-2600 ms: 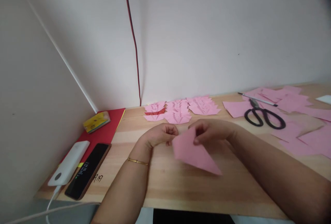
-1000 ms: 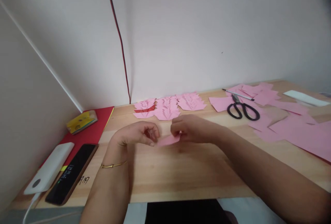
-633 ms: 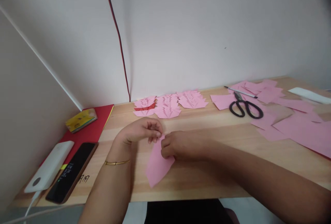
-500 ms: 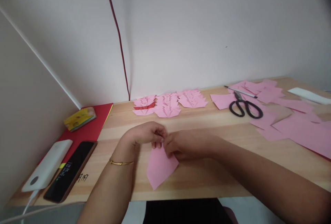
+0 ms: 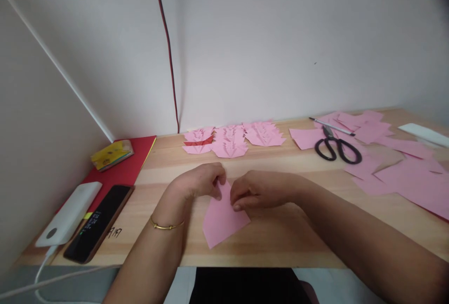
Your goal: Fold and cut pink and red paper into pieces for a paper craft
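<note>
A kite-shaped piece of pink paper (image 5: 223, 224) lies on the table in front of me, its narrow end pointing away. My left hand (image 5: 206, 180) grips its upper left edge between thumb and curled fingers. At the paper's right edge, my right hand (image 5: 257, 189) has its thumb and fingers pinched together on the sheet. Both hands cover parts of the upper edges, so any fold there is partly hidden. Behind them by the wall sit several folded pink paper pieces (image 5: 229, 147), with a red paper strip (image 5: 198, 142) across the left ones.
To the right, black-handled scissors (image 5: 338, 149) and a pen (image 5: 331, 126) lie on loose pink sheets (image 5: 417, 175). At left are a phone (image 5: 100, 224), a white power bank (image 5: 70, 214) with a cable, and a yellow packet (image 5: 112, 154) on red paper (image 5: 142, 147).
My right hand has moved slightly right, away from my left hand, and more of the pink paper's upper part shows between them. The whole view has shifted a little.
</note>
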Action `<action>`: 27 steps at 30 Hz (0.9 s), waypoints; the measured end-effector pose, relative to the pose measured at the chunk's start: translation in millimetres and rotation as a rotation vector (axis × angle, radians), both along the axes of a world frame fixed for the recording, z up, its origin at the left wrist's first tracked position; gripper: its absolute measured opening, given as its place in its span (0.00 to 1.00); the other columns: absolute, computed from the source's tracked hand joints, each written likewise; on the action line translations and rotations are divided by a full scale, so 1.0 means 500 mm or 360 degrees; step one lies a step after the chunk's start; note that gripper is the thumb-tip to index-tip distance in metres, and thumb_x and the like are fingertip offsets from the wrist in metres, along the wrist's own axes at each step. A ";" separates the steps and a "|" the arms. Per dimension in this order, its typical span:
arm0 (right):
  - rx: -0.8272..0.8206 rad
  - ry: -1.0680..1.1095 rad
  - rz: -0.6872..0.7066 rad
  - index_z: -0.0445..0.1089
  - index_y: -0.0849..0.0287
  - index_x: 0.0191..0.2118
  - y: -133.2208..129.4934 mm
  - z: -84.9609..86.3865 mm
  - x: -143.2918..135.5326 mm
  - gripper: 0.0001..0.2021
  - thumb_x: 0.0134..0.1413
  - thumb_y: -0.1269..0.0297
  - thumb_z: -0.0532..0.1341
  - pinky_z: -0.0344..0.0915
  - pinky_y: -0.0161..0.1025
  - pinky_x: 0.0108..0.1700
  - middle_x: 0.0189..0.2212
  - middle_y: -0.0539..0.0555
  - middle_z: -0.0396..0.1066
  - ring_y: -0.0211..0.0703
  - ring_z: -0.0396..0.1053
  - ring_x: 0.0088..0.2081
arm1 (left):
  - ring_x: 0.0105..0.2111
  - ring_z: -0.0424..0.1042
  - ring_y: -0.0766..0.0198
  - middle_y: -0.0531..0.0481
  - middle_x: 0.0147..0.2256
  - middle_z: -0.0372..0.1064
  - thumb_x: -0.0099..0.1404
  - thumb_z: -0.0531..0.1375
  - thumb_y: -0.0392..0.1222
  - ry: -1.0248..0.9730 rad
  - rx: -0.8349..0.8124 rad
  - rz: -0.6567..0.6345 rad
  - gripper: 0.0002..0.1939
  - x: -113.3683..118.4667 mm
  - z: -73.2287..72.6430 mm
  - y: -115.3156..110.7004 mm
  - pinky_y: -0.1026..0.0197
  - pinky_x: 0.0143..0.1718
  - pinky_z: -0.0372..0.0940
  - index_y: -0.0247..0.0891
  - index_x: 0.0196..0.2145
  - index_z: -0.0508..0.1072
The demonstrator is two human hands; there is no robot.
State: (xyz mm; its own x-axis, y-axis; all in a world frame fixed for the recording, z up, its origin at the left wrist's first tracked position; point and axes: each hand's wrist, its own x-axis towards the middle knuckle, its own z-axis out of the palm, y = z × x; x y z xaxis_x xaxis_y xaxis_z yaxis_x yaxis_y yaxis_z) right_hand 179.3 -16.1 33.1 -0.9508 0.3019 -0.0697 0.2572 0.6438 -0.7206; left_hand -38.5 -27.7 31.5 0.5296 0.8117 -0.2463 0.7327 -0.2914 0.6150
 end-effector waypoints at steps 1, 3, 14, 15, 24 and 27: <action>-0.0009 -0.0022 0.0002 0.75 0.57 0.37 0.001 0.000 -0.002 0.10 0.55 0.61 0.58 0.58 0.34 0.32 0.31 0.50 0.73 0.37 0.67 0.30 | 0.28 0.64 0.64 0.54 0.26 0.65 0.41 0.69 0.34 0.0031 0.0070 -0.0009 0.17 0.004 0.001 -0.001 0.64 0.28 0.56 0.37 0.31 0.71; 0.0003 -0.0081 -0.0038 0.74 0.56 0.40 0.001 -0.001 -0.007 0.10 0.53 0.66 0.58 0.58 0.34 0.32 0.31 0.50 0.73 0.37 0.67 0.31 | 0.33 0.64 0.60 0.52 0.28 0.66 0.40 0.70 0.36 0.0111 0.0231 -0.0037 0.18 0.009 0.006 -0.002 0.62 0.32 0.58 0.37 0.30 0.70; 0.0170 -0.0303 -0.0155 0.70 0.53 0.46 -0.007 -0.009 -0.019 0.18 0.45 0.62 0.63 0.55 0.34 0.31 0.30 0.49 0.72 0.40 0.66 0.31 | 0.62 0.48 0.40 0.36 0.63 0.49 0.44 0.66 0.63 0.0284 0.0645 -0.0040 0.47 -0.061 -0.050 -0.108 0.39 0.57 0.51 0.44 0.59 0.61; 0.0176 -0.0301 -0.0158 0.70 0.53 0.45 -0.006 -0.011 -0.019 0.18 0.44 0.62 0.63 0.55 0.34 0.31 0.31 0.49 0.72 0.40 0.66 0.31 | 0.63 0.46 0.41 0.36 0.64 0.48 0.46 0.65 0.63 0.0258 0.0694 -0.0025 0.45 -0.065 -0.054 -0.119 0.39 0.58 0.51 0.44 0.59 0.62; 0.0276 -0.0323 -0.0199 0.71 0.51 0.44 -0.008 -0.013 -0.015 0.15 0.46 0.61 0.63 0.54 0.34 0.29 0.30 0.48 0.72 0.39 0.65 0.30 | 0.54 0.66 0.58 0.44 0.52 0.69 0.66 0.52 0.35 0.0252 0.0975 0.0038 0.15 -0.014 -0.036 -0.256 0.47 0.56 0.60 0.40 0.48 0.72; 0.0290 -0.0332 -0.0222 0.72 0.53 0.42 -0.009 -0.003 -0.013 0.14 0.45 0.62 0.63 0.54 0.34 0.29 0.30 0.49 0.72 0.39 0.65 0.30 | 0.56 0.64 0.56 0.43 0.53 0.68 0.66 0.54 0.41 0.0371 0.1047 0.0058 0.16 -0.011 -0.052 -0.300 0.45 0.57 0.59 0.38 0.51 0.69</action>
